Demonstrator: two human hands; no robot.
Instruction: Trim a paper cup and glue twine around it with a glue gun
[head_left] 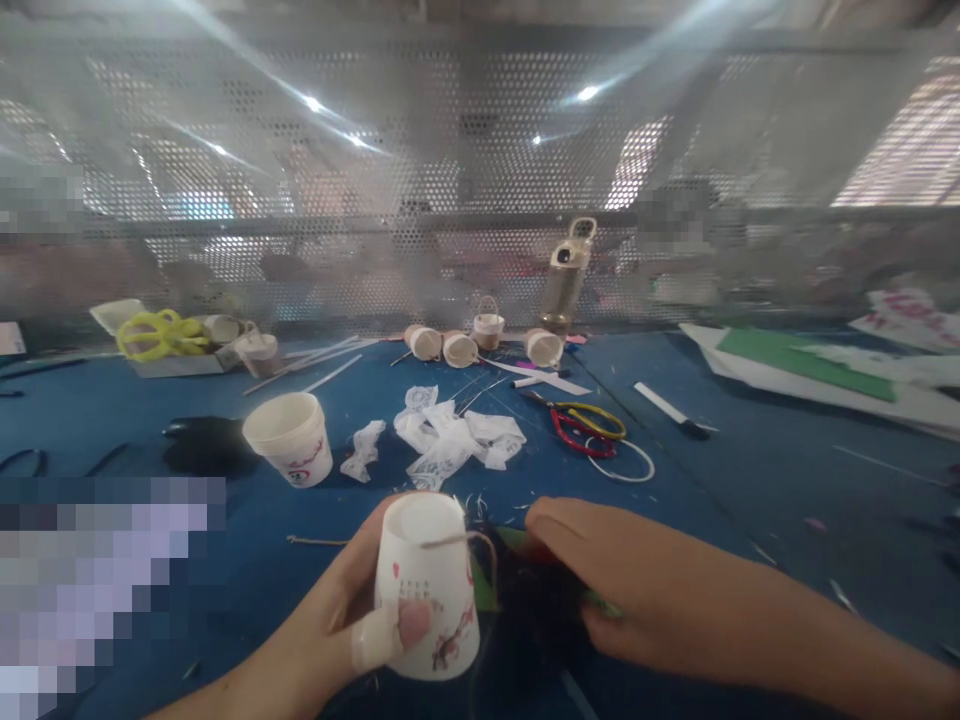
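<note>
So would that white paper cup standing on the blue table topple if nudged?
Probably. The paper cup looks thin-walled and empty, so likely light and easily slid or tipped. Its base is narrower than its rim, so on its side it would likely roll in a curve.

Upright paper cup (289,437), crumpled white scraps (450,435), red-yellow scissors (581,428), bottle (566,280) on blue table (750,480)

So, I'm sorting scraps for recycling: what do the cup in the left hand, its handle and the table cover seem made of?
The cup in the left hand looks like thin matte white paper, red-printed, possibly coated. Its handle looks like brown twine, thin and slightly fuzzy. The table cover looks like blue cloth or felt: matte, no glare, though blur leaves it open.
</note>
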